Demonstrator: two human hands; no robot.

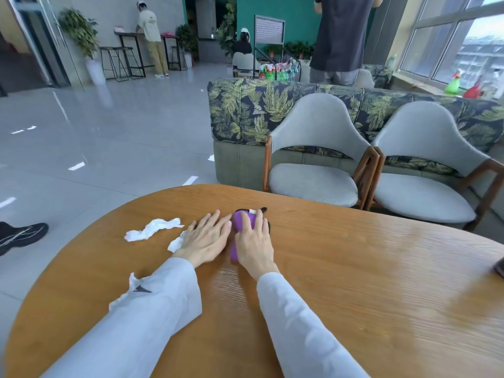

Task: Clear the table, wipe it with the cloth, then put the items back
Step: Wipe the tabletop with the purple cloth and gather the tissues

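Both arms wear long, loose, pale grey-white fabric sleeves (pixel 152 309) reaching the wrists. The left sleeve bears a small dark arrow-shaped mark (pixel 141 289).

The right hand (pixel 255 241) covers most of the purple cloth (pixel 235 251). A dark thing (pixel 499 267) at three o'clock and the worktop (pixel 354 282) are cut off by the frame edge.

This is a lounge or café area of a public building: a glossy tiled floor (pixel 109 126), a leaf-patterned sofa (pixel 272 110), two grey armchairs (pixel 313 165), bar stools (pixel 120 61), potted plants (pixel 79 28) and large windows (pixel 450 42).
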